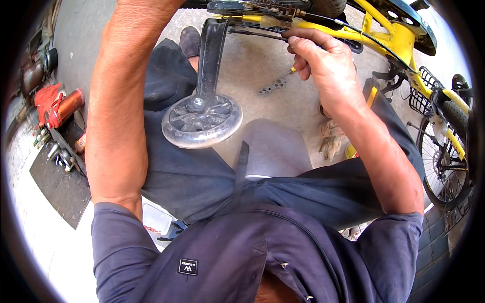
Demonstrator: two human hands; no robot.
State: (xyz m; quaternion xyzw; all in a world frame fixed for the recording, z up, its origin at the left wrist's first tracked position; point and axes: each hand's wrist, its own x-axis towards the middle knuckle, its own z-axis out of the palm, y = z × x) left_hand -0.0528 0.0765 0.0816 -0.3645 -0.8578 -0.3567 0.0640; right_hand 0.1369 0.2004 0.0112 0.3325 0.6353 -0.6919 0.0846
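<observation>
My right hand (323, 60) pinches a thin dark metal rod (256, 34) between thumb and fingers, just below the yellow bicycle frame (401, 43). The rod runs left from the fingertips, its far end close to the top of a black bracket arm (209, 60). From that arm hangs a small training wheel (202, 121) with a clear tyre and black spokes, near my left knee. My left forearm (118, 101) reaches up past the upper edge, so its hand is out of sight. A flat wrench with several holes (273, 88) lies on the floor below my right hand.
Another bicycle wheel (444, 161) and a black wire basket (427, 91) stand at the right. At the left are an orange-red cylinder (68, 107), a red cloth (48, 101) and assorted metal parts. A clear plastic box (156, 218) sits beside my left leg.
</observation>
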